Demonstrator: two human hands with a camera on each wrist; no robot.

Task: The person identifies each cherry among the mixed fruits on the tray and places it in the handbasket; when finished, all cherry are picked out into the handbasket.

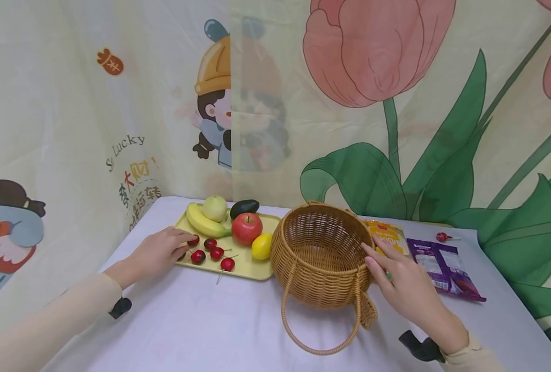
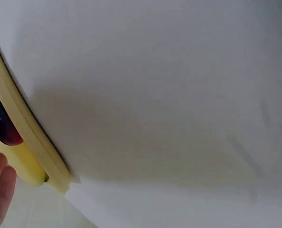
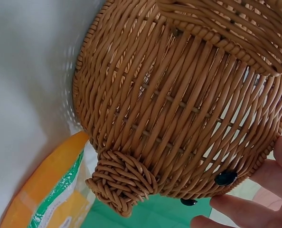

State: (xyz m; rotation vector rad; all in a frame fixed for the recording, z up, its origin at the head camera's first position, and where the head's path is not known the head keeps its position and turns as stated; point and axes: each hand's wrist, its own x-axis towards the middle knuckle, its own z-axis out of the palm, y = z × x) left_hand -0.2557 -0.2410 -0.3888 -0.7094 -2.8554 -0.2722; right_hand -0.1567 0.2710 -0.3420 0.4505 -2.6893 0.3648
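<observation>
My left hand [image 1: 162, 249] reaches over the left end of the yellow tray [image 1: 252, 272], its fingertips right at a dark red cherry [image 1: 193, 241]. In the left wrist view, fingers [image 2: 4, 192] extend beside a dark cherry [image 2: 4, 124] at the tray's edge. My right hand [image 1: 412, 284] holds the rim of a wicker basket [image 1: 321, 281] at its right side. The right wrist view shows fingertips along the rim, near the basket's black eyes [image 3: 226, 177] and woven knob [image 3: 122, 180]. The basket's handle [image 1: 319, 353] hangs down toward the front.
On the tray are several cherries [image 1: 198, 257], a banana [image 1: 206, 223], a pale round fruit [image 1: 215, 208], an avocado [image 1: 245, 208], a red apple [image 1: 247, 229] and a lemon [image 1: 262, 247]. Behind the right hand lie orange [image 1: 389, 235] and purple [image 1: 444, 266] packets and a lollipop [image 1: 442, 236].
</observation>
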